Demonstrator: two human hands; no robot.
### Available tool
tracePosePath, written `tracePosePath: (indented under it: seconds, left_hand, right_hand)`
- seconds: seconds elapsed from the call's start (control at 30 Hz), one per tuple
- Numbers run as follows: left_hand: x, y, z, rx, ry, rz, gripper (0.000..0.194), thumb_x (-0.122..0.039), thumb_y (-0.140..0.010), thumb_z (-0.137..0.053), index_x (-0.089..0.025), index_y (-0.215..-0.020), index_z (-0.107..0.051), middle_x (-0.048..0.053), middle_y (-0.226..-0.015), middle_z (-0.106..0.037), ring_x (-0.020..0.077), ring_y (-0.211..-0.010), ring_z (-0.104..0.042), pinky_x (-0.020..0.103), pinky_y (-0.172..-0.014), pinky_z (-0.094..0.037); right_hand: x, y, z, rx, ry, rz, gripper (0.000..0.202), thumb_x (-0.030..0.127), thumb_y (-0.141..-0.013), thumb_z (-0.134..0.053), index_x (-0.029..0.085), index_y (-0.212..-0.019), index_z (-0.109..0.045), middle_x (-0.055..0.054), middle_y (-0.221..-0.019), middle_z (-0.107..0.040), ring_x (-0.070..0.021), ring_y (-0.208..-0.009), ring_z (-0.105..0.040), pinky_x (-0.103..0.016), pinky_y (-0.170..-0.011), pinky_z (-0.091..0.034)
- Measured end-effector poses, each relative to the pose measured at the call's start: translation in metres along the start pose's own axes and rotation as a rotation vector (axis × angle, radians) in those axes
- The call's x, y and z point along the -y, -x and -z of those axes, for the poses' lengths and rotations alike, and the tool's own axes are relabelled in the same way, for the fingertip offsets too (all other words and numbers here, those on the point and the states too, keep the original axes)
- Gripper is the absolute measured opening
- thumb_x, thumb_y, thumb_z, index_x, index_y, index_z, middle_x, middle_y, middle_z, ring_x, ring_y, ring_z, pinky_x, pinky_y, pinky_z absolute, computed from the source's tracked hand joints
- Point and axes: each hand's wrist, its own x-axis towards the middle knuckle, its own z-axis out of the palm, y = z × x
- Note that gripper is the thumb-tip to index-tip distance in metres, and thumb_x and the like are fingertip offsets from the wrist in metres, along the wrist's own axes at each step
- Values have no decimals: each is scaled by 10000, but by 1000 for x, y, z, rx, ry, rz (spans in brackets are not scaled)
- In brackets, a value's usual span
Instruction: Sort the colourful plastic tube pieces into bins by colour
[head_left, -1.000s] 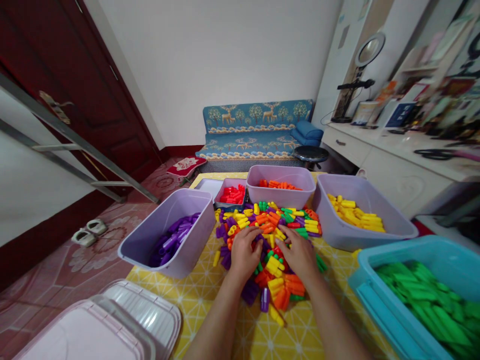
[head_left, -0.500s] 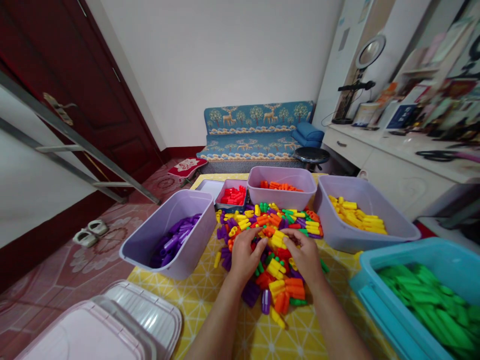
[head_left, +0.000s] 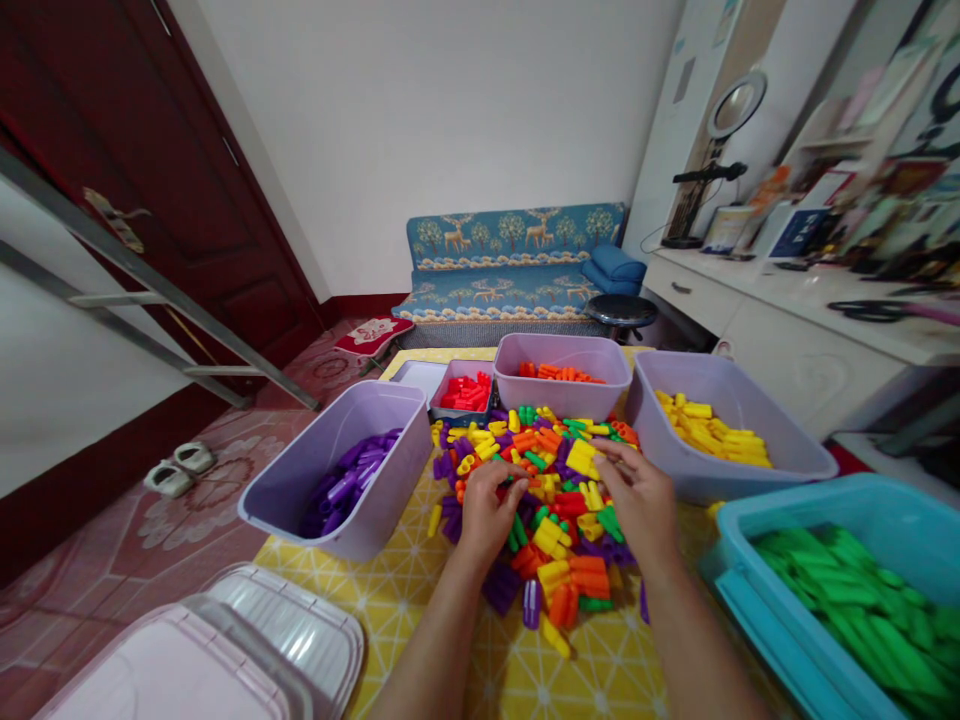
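Observation:
A mixed heap of plastic toy building pieces (head_left: 551, 538) in yellow, orange, purple, green and red lies between my hands. My right hand (head_left: 637, 490) is closed, with a yellow toy building piece (head_left: 583, 458) pinched at its fingertips above the heap's right part. On the heap's left side, my left hand (head_left: 489, 508) has its fingers curled and its thumb close to the forefinger. Whatever may be between those fingertips is too small to make out.
Lilac bins hold purple pieces (head_left: 349, 485), orange pieces (head_left: 559, 373) and yellow pieces (head_left: 709, 430). Red pieces (head_left: 466, 392) fill a small box. A turquoise bin (head_left: 750, 515) with green pieces stands at right. Stacked lids (head_left: 292, 625) lie front left on the yellow tablecloth (head_left: 405, 600).
My right hand has moved right and slightly up with the yellow toy building piece, away from my left hand. The left hand has barely shifted.

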Motion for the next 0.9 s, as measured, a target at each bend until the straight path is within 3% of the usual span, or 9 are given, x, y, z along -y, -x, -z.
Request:
tracePosePath:
  seconds: [0.07, 0.13, 0.23, 0.33, 0.47, 0.57, 0.67, 0.8, 0.9]
  left_hand:
    - [-3, 0, 1, 31, -42, -30, 84, -211, -804, -645, -205, -876, -688, 42, -921, -691, 192, -913, -626, 325, -861, -462]
    - [-5, 0, 1, 45, -85, -37, 136, -205, -779, -674, -220, -913, -693, 44, -976, -687, 200, -949, -621, 340, -881, -458]
    - [-5, 0, 2, 51, -134, -36, 186, -220, -767, -689, -229, -953, -692, 50, -1013, -687, 214, -989, -614, 360, -902, -451]
    - [-6, 0, 2, 75, -175, -37, 213, -243, -765, -694, -232, -978, -689, 51, -1023, -689, 220, -992, -613, 368, -907, -445]
    - [-7, 0, 4, 101, -221, -49, 260, -263, -754, -709, -245, -1011, -684, 48, -1046, -689, 228, -1008, -607, 378, -917, -433]
    - [-7, 0, 4, 102, -234, -53, 265, -262, -753, -710, -253, -1016, -682, 44, -1048, -688, 229, -1008, -605, 380, -915, -428]
    - [-6, 1, 3, 98, -241, -57, 263, -253, -751, -710, -255, -1012, -681, 41, -1046, -688, 223, -1005, -603, 376, -911, -427]
    - [-4, 1, 2, 94, -249, -54, 268, -254, -751, -710, -254, -1017, -680, 36, -1046, -687, 217, -1006, -600, 372, -911, -428]
    - [-5, 1, 2, 101, -260, -59, 263, -275, -759, -704, -250, -1020, -680, 37, -1039, -688, 219, -1000, -600, 372, -902, -434]
  right_hand:
    - [8, -4, 6, -210, -178, -36, 347, 379, -756, -647, 178, -1038, -667, -26, -829, -683, -128, -597, -620, -279, -609, -525]
    - [15, -8, 12, -366, -411, -15, 379, 341, -735, -682, 187, -1078, -638, -33, -936, -682, -146, -740, -672, -326, -755, -545]
    - [23, -12, 18, -431, -690, 42, 439, 255, -688, -727, 193, -1103, -595, -71, -1142, -645, -196, -1049, -639, -412, -973, -461]
    - [23, -12, 19, -417, -711, 69, 472, 237, -692, -728, 198, -1133, -565, -103, -1295, -565, -219, -1186, -560, -452, -1030, -406]
    - [2, -12, 13, -288, -394, 56, 458, 324, -767, -653, 194, -1192, -543, -123, -1290, -566, -235, -1162, -569, -483, -1014, -410]
    - [-24, -12, 7, -88, 31, 62, 415, 357, -777, -600, 173, -1148, -585, -130, -1158, -642, -259, -1074, -604, -484, -956, -450]
    - [-44, -11, 1, 48, 443, 152, 391, 278, -788, -540, 175, -1160, -599, -135, -1162, -640, -281, -1098, -570, -466, -956, -442]
    - [-50, -5, -5, 181, 831, 258, 423, 178, -797, -498, 132, -1205, -598, -148, -1180, -633, -297, -1105, -530, -433, -976, -411]
    - [-47, -2, -8, 243, 964, 257, 433, 175, -805, -500, 140, -1226, -599, -129, -1180, -632, -298, -1074, -525, -418, -942, -417]
